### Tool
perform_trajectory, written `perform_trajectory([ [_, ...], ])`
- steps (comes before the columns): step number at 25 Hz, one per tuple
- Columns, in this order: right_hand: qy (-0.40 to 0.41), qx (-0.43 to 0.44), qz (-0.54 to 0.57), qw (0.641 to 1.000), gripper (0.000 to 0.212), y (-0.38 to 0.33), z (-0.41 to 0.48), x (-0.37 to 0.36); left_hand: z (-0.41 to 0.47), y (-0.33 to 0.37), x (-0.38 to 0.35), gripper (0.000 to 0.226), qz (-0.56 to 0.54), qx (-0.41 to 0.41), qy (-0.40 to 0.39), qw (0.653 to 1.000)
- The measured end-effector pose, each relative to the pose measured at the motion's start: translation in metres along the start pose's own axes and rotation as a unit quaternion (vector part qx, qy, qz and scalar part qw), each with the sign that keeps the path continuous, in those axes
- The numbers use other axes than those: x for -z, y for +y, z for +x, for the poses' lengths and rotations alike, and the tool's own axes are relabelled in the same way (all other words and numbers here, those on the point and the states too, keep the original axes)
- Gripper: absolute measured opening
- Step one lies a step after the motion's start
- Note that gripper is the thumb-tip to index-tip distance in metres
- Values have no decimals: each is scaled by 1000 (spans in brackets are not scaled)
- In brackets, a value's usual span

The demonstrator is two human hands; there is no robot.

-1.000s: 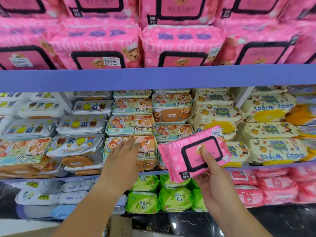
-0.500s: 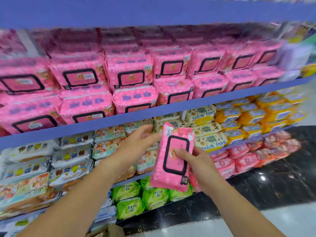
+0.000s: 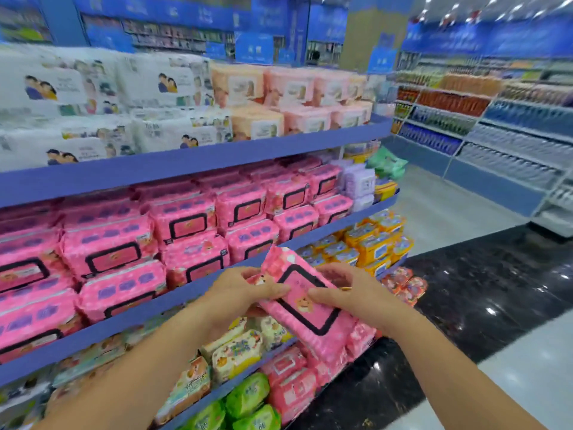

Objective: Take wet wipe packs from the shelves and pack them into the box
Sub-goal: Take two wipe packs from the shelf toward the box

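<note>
I hold one pink wet wipe pack (image 3: 305, 302) with a black-framed lid in front of the shelves, tilted with its far end up. My left hand (image 3: 245, 288) grips its left edge, thumb on top. My right hand (image 3: 353, 294) grips its right edge, thumb on the lid. Several matching pink packs (image 3: 183, 231) are stacked on the middle blue shelf (image 3: 173, 301) just beyond my hands. The box is not in view.
White packs (image 3: 93, 103) and peach packs (image 3: 288, 97) fill the top shelf. Yellow, green and pink packs (image 3: 248, 395) lie on the lower shelves. To the right runs an aisle with black and grey floor (image 3: 483, 305) and another shelf row (image 3: 496, 141) beyond it.
My left hand has come off the shelf and taken hold of the pink pack alongside my right hand. My view has swung up and to the right along the aisle.
</note>
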State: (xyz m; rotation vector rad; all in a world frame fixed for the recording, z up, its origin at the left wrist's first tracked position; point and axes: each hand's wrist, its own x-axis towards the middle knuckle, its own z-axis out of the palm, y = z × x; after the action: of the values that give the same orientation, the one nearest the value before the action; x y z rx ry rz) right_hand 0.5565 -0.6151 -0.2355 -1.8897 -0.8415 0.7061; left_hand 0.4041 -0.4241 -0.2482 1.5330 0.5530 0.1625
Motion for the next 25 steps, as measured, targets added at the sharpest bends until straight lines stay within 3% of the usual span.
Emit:
perform_trajectory([
  [3,25,-18,51,998,92,16,16,51,26,12,-26,49,-72,-24,95,993],
  [7,-13,-3,170,985,62,5,57,57,44,24,-29,82,-150,-64,159,974],
  [10,-53,37,175,982,60,-21,87,27,30,33,1,97,-114,-83,205,969],
  [12,-85,64,160,981,63,-39,107,-4,7,34,33,118,-72,-80,238,965],
  [14,-108,77,138,982,93,-53,127,-43,-17,33,67,114,-53,-83,283,954],
  [16,-152,98,116,977,110,-70,138,-89,-43,26,102,107,-48,-80,332,939],
  [21,-202,112,78,970,121,-125,152,-195,-101,-3,193,109,-51,-70,399,913],
  [25,-255,136,55,956,117,-170,151,-305,-165,-31,280,118,-39,-38,443,895],
])
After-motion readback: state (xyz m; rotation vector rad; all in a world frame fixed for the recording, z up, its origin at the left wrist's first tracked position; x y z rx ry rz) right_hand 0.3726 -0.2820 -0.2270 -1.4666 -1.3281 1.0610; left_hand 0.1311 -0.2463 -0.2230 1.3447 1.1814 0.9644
